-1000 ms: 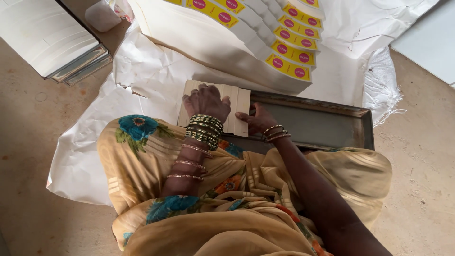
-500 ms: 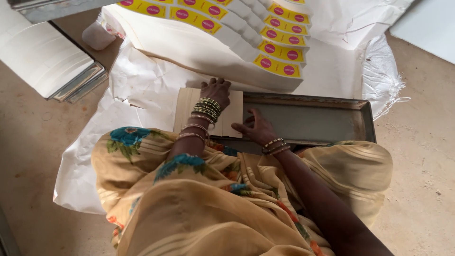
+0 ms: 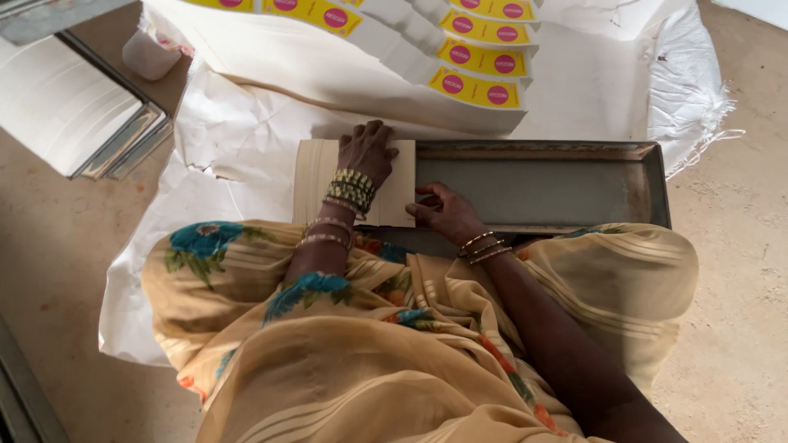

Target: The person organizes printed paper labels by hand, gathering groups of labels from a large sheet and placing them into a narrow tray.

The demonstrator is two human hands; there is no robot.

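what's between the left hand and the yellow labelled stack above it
In the head view, only crumpled white paper lies between the left hand, which presses on the cream card stack, and the labelled stack.

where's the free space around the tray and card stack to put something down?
Bare room: inside the grey metal tray, right of the right hand; the white sheet left of the cream card stack; the floor right of the tray. Crowded: the left hand presses the card stack, with yellow-labelled flat cartons fanned just behind.
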